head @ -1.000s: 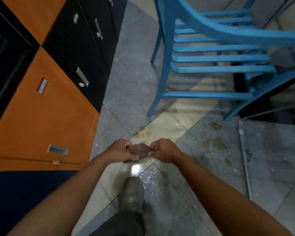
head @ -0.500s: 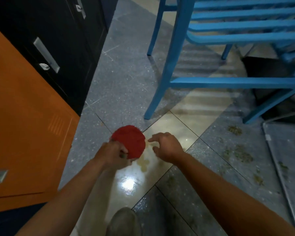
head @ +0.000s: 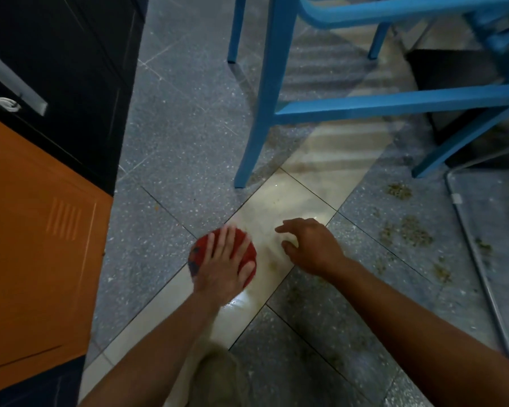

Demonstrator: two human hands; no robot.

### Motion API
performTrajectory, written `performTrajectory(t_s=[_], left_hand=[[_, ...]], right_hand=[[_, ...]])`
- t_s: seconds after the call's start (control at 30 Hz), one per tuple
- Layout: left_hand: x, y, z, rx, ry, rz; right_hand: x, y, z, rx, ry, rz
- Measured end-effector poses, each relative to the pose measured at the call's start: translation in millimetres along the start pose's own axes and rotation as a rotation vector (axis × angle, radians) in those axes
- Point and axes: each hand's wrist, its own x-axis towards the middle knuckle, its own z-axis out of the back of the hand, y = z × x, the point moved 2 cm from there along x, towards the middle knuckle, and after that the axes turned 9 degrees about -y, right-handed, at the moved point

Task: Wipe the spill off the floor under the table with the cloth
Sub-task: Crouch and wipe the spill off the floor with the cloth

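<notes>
The cloth [head: 201, 250] is red and round. It lies flat on the floor [head: 174, 142], on a pale tile [head: 291, 207] near the person. The left hand [head: 222, 270] rests on top of it. Its fingers [head: 229, 239] are straight and spread out. They press the cloth down and do not curl round it. The right hand [head: 313, 249] is just right of the cloth and does not touch it. Its fingers [head: 285, 229] are loosely bent and hold nothing. I cannot tell if they touch the floor.

The spill [head: 413, 230] shows as greenish-brown blobs on the grey tiles to the right, well apart from the cloth. A faint smear [head: 274, 264] sits on the pale tile between the two hands. A blue chair [head: 394, 101] stands farther away, and an orange locker [head: 41, 245] is on the left.

I think the wiping is only starting. The cloth is down and pressed, but the blobs are not wiped yet. The next move calls for sliding the cloth to the right, over the smear and on to the blobs. The hand needs to keep it flat and pressed so it does not bunch up.
</notes>
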Motion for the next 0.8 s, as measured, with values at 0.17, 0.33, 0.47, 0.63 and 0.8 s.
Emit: performTrajectory(t_s=[0.17,0.33,0.47,0.63,0.8], left_hand=[[-75,-10,-9,-0.047,0.058,-0.464],[24,45,1,-0.019,-0.008,-0.056],[80,22,6,-0.055,-0.007,0.283],[-20,-64,-6,-0.139,0.122,-0.368],[-33,-8,-9,0.042,0.059,-0.674]], right_hand=[[-11,-18,2,0.007,-0.01,-0.018],[-32,-40,-3,0.009,0.016,-0.078],[-44,-43,-5,0.042,0.013,-0.107],[-42,-56,0,0.065,-0.032,-0.119],[-47,-71,1,0.045,-0.048,-0.123]])
